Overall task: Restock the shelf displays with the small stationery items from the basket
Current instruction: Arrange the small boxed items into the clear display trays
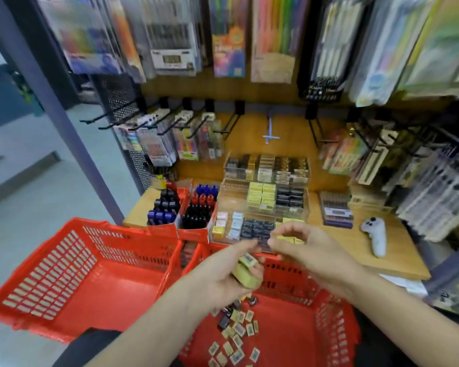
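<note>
My left hand (227,274) grips a few small yellow erasers (245,271) above the right red basket (337,321). Several small wrapped erasers (236,337) lie loose on that basket's floor. My right hand (300,247) hovers at the front of the clear tiered display tray (306,207), fingers curled near a yellow eraser (285,237) in the front row; whether it pinches one is unclear. The tray holds rows of yellow, black and pastel erasers.
A second red basket (64,295) sits to the left with nothing visible inside. Red boxes of markers (194,210) stand left of the tray. A white controller (375,235) lies on the wooden shelf (398,260). Pen packs hang on hooks above and at both sides.
</note>
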